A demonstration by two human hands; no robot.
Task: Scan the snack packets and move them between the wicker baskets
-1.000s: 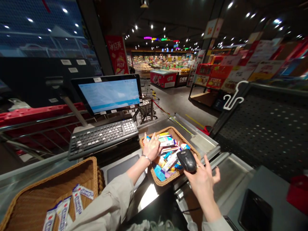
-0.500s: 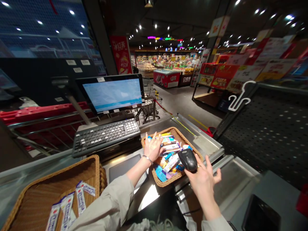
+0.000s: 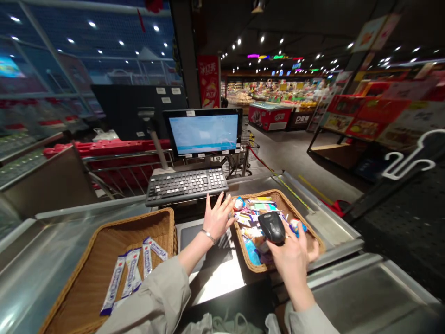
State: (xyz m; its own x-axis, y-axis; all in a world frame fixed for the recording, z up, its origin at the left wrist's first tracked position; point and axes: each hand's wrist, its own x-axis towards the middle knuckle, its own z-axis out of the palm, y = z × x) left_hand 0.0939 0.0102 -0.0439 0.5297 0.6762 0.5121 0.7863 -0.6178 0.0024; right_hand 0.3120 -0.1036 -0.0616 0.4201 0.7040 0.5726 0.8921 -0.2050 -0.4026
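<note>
My right hand (image 3: 295, 257) grips a black handheld barcode scanner (image 3: 271, 227) over a wicker basket (image 3: 313, 232) full of small colourful snack packets (image 3: 255, 218). My left hand (image 3: 217, 217) hovers with fingers spread at that basket's left rim, holding nothing; a bracelet sits on its wrist. To the left stands a second wicker basket (image 3: 100, 250) holding several white and blue stick packets (image 3: 134, 266).
A keyboard (image 3: 186, 185) and a lit checkout screen (image 3: 205, 133) stand behind the baskets on the steel counter (image 3: 52, 246). A flat scanner window (image 3: 212, 269) lies between the baskets. Shopping trolleys and shop aisles lie beyond; a black perforated panel (image 3: 410, 218) rises at the right.
My left hand has drawn back out of the right basket to its left rim, empty and spread. The view has swung left; my right hand still holds the scanner.
</note>
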